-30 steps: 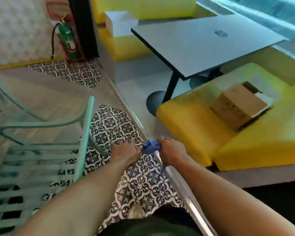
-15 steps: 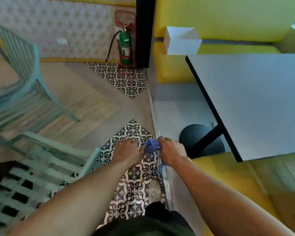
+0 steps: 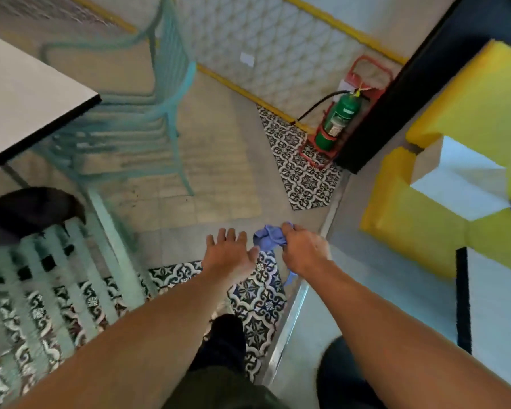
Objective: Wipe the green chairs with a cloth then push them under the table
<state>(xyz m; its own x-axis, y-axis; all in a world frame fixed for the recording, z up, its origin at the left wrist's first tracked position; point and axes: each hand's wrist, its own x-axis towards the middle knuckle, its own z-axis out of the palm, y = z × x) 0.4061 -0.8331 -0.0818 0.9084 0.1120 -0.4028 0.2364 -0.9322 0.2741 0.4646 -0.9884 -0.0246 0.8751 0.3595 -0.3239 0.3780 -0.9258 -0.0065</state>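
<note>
Counter (image 3: 27, 113): a white top with a dark edge is seen at the upper left, with a dark round base on the floor below it; it is judged heavy and fixed, the thing the chairs are to be slid under.
Far green chair (image 3: 148, 113): a slatted metal-looking chair is seen beside the counter's corner, its seat partly under the top. It is judged stiff and moderately heavy, likely to scrape on tile; the top rail of the back is judged the best hold for pushing.
Near green chair (image 3: 56, 276): only pale slats are shown at the lower left, blurred; which part they belong to cannot be told. The gaps between slats are judged to need the cloth worked along each one.
Left hand (image 3: 229, 255): it is held flat and spread, palm down, nothing gripped, just beside the cloth.
Right hand (image 3: 303, 250): it is closed around the cloth.
Blue cloth (image 3: 269, 238): it is bunched between the hands above the floor, soft, light and easily crumpled.
</note>
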